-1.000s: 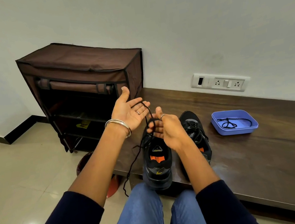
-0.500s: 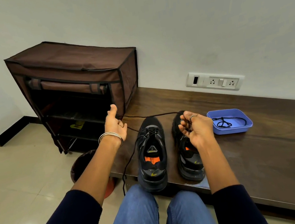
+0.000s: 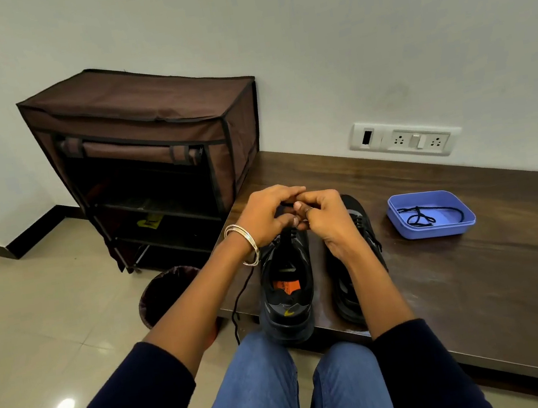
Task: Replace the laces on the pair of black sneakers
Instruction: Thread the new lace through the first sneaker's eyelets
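Note:
Two black sneakers stand side by side at the near edge of the dark wooden bench (image 3: pixel 478 278). The left sneaker (image 3: pixel 286 291) shows an orange insole label; my forearm partly hides the right sneaker (image 3: pixel 360 225). My left hand (image 3: pixel 266 216) and my right hand (image 3: pixel 324 216) meet above the left sneaker's front, fingers curled and pinching a black lace (image 3: pixel 287 205) between them. A loose end of that lace (image 3: pixel 239 298) hangs off the bench edge toward the floor. Another black lace (image 3: pixel 418 217) lies coiled in a blue tray (image 3: pixel 463 221).
A brown fabric shoe rack (image 3: pixel 147 134) with its front open stands left of the bench against the wall. A dark bin (image 3: pixel 166 294) sits on the tiled floor below my left arm. A socket panel (image 3: pixel 403 138) is on the wall.
My hands were apart with the lace stretched between them; now they have come together over the left sneaker's front, both pinching the lace.

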`<act>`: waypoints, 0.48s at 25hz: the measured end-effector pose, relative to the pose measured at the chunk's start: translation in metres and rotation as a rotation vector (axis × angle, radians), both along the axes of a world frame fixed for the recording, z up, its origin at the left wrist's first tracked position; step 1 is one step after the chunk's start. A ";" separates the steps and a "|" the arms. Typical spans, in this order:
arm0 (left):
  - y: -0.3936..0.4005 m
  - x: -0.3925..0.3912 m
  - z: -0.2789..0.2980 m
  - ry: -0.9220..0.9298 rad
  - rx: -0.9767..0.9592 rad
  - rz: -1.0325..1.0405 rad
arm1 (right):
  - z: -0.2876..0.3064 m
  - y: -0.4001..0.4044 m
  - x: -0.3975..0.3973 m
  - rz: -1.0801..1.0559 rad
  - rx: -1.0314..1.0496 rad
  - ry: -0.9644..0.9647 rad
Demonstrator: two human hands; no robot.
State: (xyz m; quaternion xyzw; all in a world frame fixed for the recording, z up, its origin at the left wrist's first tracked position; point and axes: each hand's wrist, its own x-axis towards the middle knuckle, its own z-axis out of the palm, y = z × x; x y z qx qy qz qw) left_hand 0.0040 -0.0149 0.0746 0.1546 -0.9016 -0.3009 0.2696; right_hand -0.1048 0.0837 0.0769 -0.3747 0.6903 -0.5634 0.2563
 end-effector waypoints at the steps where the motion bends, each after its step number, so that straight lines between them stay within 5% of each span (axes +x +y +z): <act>1: 0.002 -0.001 -0.002 0.024 0.022 0.030 | 0.001 0.000 -0.002 -0.002 0.013 0.009; 5: 0.009 0.001 -0.004 0.143 0.193 0.210 | 0.002 0.002 -0.007 -0.178 0.004 0.008; 9: 0.010 -0.001 -0.013 0.027 0.215 0.327 | -0.015 0.003 -0.003 -0.189 0.023 -0.079; 12: 0.011 -0.002 -0.027 -0.047 0.279 0.458 | -0.031 0.005 -0.002 -0.171 0.288 0.004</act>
